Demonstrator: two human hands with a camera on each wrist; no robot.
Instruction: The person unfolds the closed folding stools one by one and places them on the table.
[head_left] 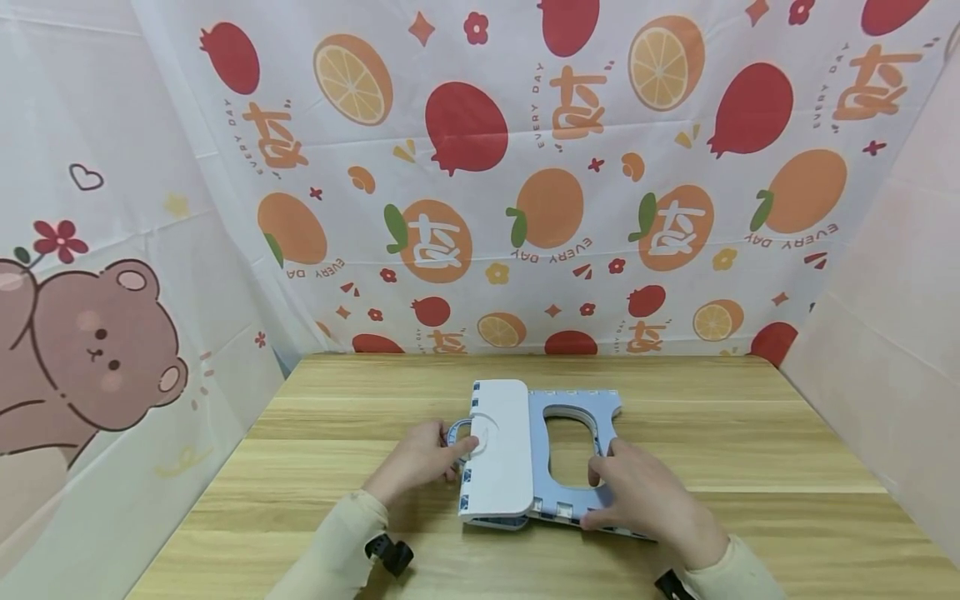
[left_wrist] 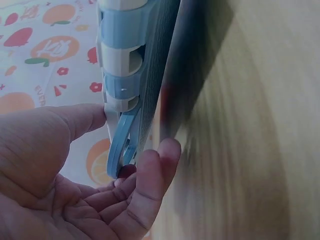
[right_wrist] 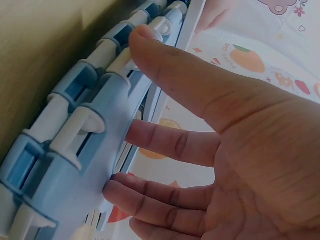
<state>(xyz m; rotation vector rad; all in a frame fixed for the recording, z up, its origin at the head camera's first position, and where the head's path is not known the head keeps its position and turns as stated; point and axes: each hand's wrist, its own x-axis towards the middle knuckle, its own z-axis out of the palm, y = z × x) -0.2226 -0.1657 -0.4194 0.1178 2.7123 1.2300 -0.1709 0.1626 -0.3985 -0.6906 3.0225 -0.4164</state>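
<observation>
A blue-and-white plastic folding stool (head_left: pixel 504 479) lies partly folded on the table, a white panel at left and a blue leg panel (head_left: pixel 538 450) with a large cut-out at right. My left hand (head_left: pixel 420 458) holds its left edge by the blue carry handle (left_wrist: pixel 119 145). The left thumb presses the white panel while the fingers curl at the handle. My right hand (head_left: pixel 648 492) grips the blue panel's near right side. In the right wrist view, the thumb rests on the hinged edge (right_wrist: pixel 75 120) and the fingers reach to the panel's other side.
The stool rests on a wood-grain table (head_left: pixel 345 392). A fruit-print cloth (head_left: pixel 517 283) hangs behind the far edge, and a pale cloth with a bear (head_left: pixel 105 350) hangs at left. Each wrist wears a black strap (head_left: pixel 390 554).
</observation>
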